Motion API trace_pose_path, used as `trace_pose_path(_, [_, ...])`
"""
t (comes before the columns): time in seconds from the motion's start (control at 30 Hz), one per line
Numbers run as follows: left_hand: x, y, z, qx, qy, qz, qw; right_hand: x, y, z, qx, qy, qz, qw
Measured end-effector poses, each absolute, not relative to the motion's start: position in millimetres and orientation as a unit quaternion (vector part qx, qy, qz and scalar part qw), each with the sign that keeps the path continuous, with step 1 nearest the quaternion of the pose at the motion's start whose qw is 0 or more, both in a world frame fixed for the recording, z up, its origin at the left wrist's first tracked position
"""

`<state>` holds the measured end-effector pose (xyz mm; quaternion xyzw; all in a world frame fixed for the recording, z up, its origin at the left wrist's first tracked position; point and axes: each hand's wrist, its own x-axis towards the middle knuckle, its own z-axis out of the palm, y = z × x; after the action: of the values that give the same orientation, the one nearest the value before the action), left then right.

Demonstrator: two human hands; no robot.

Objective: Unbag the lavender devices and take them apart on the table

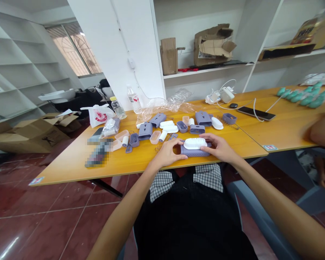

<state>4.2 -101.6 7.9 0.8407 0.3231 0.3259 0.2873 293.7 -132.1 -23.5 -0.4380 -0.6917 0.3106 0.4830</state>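
Note:
At the table's front edge lies a grey-purple plastic casing [196, 154], its long side towards me. A white oval brush head [195, 143], bristles up, rests on top of it. My left hand [168, 153] curves around the casing's left end, thumb along the front and fingers behind. On the other side, my right hand [219, 147] pinches the right end of the brush head between thumb and fingers, close against the casing. Behind my hands are more purple casings [145, 131], white brush heads [170, 128], a white cylinder [163, 135] and a translucent pink cup [155, 137].
Springs and small purple cups [134, 139] lie among the parts. A phone [256, 113] with a cable and white chargers [226, 94] sit right of them. Bottles [134, 100] and plastic wrap [178, 100] stand behind. Another person's arm [323, 126] is at the right edge.

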Motion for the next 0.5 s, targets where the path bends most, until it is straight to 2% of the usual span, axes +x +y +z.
trace_pose_path(0.3, [1.1, -98.4, 5.8, 0.853, 0.305, 0.314, 0.285, 292.9, -131.9, -23.9, -0.425, -0.689, 0.308, 0.499])
trace_pose_path(0.5, [4.6, -100.9, 7.2, 0.855, 0.316, 0.312, 0.267, 292.3, -134.3, -23.8, -0.444, -0.712, 0.27, 0.473])
